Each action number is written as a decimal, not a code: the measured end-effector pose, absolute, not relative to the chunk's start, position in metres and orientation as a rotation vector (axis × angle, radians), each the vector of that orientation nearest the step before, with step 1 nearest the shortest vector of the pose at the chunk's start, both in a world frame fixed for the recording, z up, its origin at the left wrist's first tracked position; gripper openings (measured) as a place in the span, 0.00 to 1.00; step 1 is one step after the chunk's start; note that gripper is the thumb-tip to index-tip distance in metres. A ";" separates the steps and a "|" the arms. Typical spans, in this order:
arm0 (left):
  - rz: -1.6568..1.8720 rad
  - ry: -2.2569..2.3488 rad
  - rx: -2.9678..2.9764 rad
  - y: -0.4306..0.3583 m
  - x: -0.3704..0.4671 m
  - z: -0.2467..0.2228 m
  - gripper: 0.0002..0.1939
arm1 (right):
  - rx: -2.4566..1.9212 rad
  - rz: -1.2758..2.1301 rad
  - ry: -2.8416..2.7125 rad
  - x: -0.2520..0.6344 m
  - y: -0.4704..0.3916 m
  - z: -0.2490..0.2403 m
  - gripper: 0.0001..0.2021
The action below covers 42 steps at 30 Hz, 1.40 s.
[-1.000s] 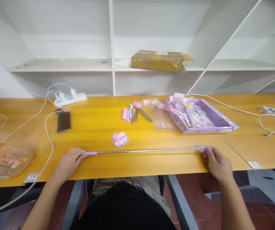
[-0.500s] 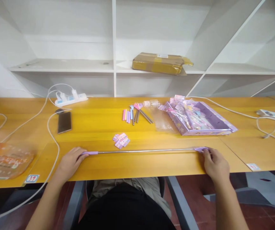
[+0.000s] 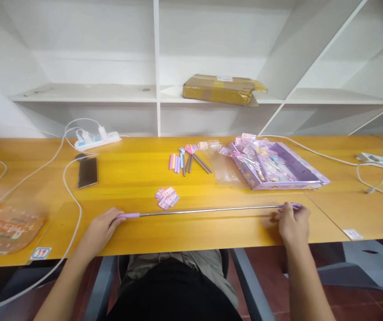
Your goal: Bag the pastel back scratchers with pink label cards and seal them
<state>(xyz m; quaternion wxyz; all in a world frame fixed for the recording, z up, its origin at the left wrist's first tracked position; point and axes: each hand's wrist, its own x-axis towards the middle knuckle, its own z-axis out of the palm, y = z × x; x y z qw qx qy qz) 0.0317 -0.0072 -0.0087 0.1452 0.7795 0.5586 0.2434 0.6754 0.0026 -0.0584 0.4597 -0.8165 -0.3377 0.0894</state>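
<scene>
A telescopic back scratcher (image 3: pixel 208 210), drawn out long, stretches between my two hands just above the table's front part. My left hand (image 3: pixel 103 226) pinches the end of its purple handle. At the other end, my right hand (image 3: pixel 293 222) grips the rod where it meets the purple head, which sticks out past the fingers and is partly covered. Beyond the rod lie several small printed cards (image 3: pixel 167 198) in a loose pile. Farther back are short coloured handles (image 3: pixel 174 163) in a row and hand-shaped scratcher heads on metal rods (image 3: pixel 196 159).
A purple box (image 3: pixel 291 183) with bagged items stands back right, beside clear plastic bags (image 3: pixel 225 169). On the left are a phone (image 3: pixel 87 172), a power strip (image 3: pixel 98 140), a white cable (image 3: pixel 78 205) and an orange plastic bag (image 3: pixel 7 227). A taped carton (image 3: pixel 220 88) rests on the shelf.
My right hand has shifted its grip from the scratcher's head inward to the rod beside it. The handle end has moved slightly right with my left hand.
</scene>
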 end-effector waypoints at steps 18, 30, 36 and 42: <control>0.353 1.548 2.054 -0.026 0.145 0.024 0.19 | -1.225 0.693 -2.044 0.435 0.010 0.028 0.18; 1.014 1.323 1.830 0.097 0.185 -0.009 0.12 | -2.204 -0.104 -1.745 0.518 0.167 0.011 0.24; 1.300 1.068 1.631 0.101 0.172 -0.025 0.16 | -2.291 -0.184 -1.703 0.554 0.176 -0.023 0.33; 1.244 1.019 1.656 0.101 0.170 -0.021 0.14 | -2.274 -0.047 -1.612 0.572 0.177 -0.018 0.25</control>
